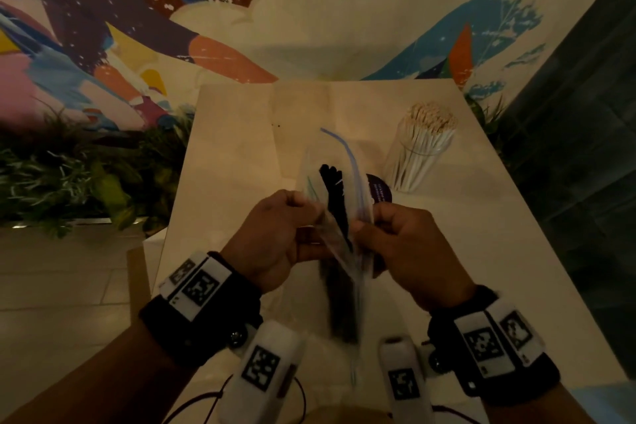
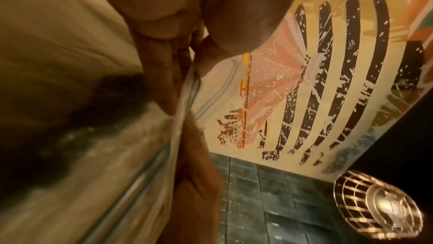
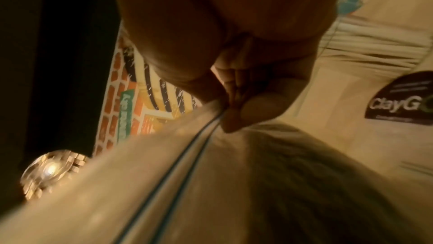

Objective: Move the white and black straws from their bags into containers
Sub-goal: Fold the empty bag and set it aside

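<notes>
A clear zip bag (image 1: 344, 251) of black straws (image 1: 334, 196) is held up over the table between both hands. My left hand (image 1: 296, 213) pinches the bag's left lip, seen close as a hand (image 2: 182, 57) on the bag's zip edge (image 2: 185, 99). My right hand (image 1: 371, 220) pinches the right lip, seen close as a hand (image 3: 225, 99) on the zip strip (image 3: 187, 155). The bag's mouth is parted and the black straws stick out at the top. White straws (image 1: 426, 134) stand in a clear container (image 1: 409, 165) at the table's right.
A round dark sticker (image 1: 380, 191) lies on the pale table (image 1: 241, 148) beside the container. Green plants (image 1: 79, 175) border the table on the left, a painted wall (image 1: 206, 10) stands behind. A caged lamp (image 2: 379, 205) shows in the wrist views.
</notes>
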A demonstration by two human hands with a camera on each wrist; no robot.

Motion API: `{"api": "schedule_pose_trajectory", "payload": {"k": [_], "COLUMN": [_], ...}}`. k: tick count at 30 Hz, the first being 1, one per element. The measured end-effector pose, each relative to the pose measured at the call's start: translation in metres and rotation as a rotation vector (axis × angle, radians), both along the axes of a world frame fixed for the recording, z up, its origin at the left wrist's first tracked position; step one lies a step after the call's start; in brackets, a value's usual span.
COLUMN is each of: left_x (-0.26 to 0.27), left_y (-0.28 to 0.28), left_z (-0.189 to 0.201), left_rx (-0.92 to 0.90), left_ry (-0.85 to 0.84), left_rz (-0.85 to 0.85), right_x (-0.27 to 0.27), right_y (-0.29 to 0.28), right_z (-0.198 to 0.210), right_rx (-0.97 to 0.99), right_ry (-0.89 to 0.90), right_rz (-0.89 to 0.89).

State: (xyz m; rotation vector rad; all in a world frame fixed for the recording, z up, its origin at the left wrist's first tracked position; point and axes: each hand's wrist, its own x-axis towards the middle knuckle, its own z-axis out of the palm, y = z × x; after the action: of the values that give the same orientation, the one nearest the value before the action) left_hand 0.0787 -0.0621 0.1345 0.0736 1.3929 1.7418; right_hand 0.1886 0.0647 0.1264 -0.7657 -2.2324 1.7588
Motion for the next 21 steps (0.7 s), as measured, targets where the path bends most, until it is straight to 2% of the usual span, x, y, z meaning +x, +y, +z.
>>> {"api": "schedule_pose_trajectory", "payload": {"k": [4, 6, 8, 10, 13, 14, 16, 17, 18, 20, 21], "left_x": [-0.025, -0.035, -0.036, -0.036, -0.054, -0.058, -0.057, -0.051, -0.053, -0.079, -0.09], "left_y": [-0.02, -0.034, -0.044, -0.049, -0.06, -0.066, -0.068, -0.067, -0.066, -0.072, -0.07], "left_z": [-0.01, -0.015, -0.019, -0.019, -0.037, -0.043, -0.051, -0.058, -0.079, -0.123, -0.137], "left_rx": [-0.011, -0.031, -0.042, -0.076, -0.203, -0.252, -0.373, -0.43, -0.408, -0.455, -0.497], "left_ry": [-0.106, -0.129, -0.103, -0.049, 0.215, 0.389, 0.715, 0.752, 0.747, 0.909, 0.979], "left_rz": [0.204, 0.182, 0.085, 0.084, 0.091, 0.008, -0.322, -0.437, -0.481, -0.456, -0.474], "right_x": [0.017, 0.025, 0.028, 0.029, 0.026, 0.025, 0.022, 0.02, 0.02, 0.02, 0.022], "right_y": [0.038, 0.054, 0.057, 0.054, 0.048, 0.046, 0.042, 0.04, 0.039, 0.036, 0.035], "right_z": [-0.003, -0.007, -0.011, -0.012, -0.01, -0.01, -0.01, -0.01, -0.011, -0.015, -0.02], "right_rx": [-0.142, -0.223, -0.278, -0.309, -0.366, -0.364, -0.357, -0.371, -0.384, -0.481, -0.549], "right_ry": [0.047, 0.04, 0.038, 0.066, 0.083, 0.088, 0.101, 0.1, 0.087, 0.08, 0.089], "right_rz": [-0.271, -0.356, -0.349, -0.325, -0.268, -0.247, -0.17, -0.117, -0.049, 0.049, 0.037]}}
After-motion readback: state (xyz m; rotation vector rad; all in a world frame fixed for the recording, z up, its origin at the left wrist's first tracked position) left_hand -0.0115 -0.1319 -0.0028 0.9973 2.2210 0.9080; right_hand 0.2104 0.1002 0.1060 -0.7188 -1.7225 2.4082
